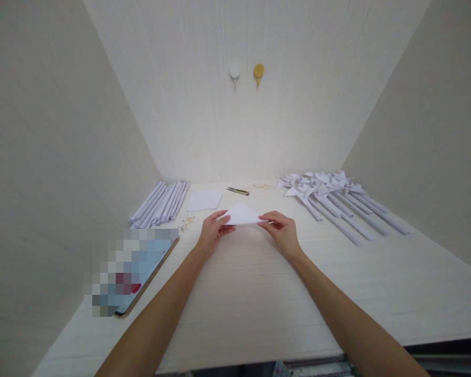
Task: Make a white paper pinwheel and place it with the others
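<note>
A white sheet of paper (242, 213), folded into a triangle with its peak away from me, is held between both hands. My left hand (215, 229) pinches its left corner, thumb on top and fingers beneath. At the right corner, my right hand (279, 229) grips it the same way. Beyond it lie a stack of square white paper (204, 200) and a pair of small snips (238, 191). Small pale pieces (187, 223), too small to make out, are scattered left of my left hand.
Rolled paper sticks (160, 203) lie in a pile at the back left. Several paper pinwheels (324, 191) on rolled sticks occupy the back right. A partly blurred tablet-like device (153, 267) rests at the left. Two hooks, one white (234, 71) and one yellow (258, 71), are on the back wall.
</note>
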Motion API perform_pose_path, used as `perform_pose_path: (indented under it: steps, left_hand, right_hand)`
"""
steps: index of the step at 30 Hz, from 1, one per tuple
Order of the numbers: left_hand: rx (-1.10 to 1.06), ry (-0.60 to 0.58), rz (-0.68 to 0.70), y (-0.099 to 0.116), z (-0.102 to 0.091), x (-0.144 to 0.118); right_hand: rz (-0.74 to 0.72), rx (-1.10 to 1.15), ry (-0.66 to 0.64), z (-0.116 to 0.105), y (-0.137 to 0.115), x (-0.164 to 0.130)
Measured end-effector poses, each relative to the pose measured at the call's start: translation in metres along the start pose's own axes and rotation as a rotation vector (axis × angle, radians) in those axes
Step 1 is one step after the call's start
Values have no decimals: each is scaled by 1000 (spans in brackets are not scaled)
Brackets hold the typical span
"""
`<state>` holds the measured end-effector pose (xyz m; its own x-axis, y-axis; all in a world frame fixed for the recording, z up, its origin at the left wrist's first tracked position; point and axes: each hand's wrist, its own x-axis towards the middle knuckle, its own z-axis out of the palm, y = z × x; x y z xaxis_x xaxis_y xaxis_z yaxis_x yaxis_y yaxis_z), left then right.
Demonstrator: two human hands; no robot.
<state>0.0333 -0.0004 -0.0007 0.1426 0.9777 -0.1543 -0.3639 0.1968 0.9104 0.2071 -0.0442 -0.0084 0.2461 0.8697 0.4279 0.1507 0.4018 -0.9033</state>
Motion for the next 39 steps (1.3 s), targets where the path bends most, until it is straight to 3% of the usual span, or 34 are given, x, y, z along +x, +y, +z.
perform_pose_path:
  steps: [7,14,20,39]
  left_hand:
    - [130,-55,178,-4,-6,1]
    - [161,-24,359,-4,-7,3]
    - [107,-104,348,-8,-7,6]
    - [-121,55,308,-6,-2,5]
  right_hand:
    - [115,33,73,2,-5,0]
    - [202,155,166,0,5,5]
    - [254,241,158,0,7,5]
    - [376,212,54,4,6,2]
